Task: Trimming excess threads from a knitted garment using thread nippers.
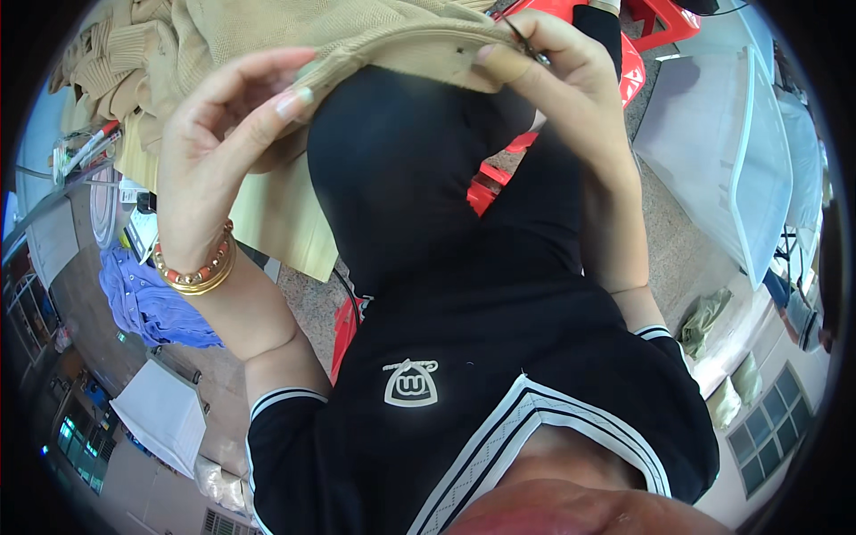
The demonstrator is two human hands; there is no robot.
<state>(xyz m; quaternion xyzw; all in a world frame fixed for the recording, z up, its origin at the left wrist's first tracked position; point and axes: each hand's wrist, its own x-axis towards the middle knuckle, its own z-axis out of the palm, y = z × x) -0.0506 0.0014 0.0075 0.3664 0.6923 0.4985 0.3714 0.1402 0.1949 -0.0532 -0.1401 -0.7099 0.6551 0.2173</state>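
Note:
A beige knitted garment (259, 31) is stretched between my two hands above my lap. My left hand (209, 134) pinches the left end of its ribbed band (423, 55) between thumb and fingers. At the other end, my right hand (566, 85) grips the band, its thumb pressed on the fabric. That thumb wears a tan wrap. A small dark metal tool (528, 40) sticks out between the right fingers; its kind is partly hidden. A small dark spot shows on the band near the right thumb.
More beige knitwear (107, 58) is heaped at the far left over a pale yellow board (285, 218). Pens (89, 147) and a blue garment (152, 299) lie on the left. Red plastic stools (660, 22) stand ahead, and a translucent white bin (695, 152) is on the right.

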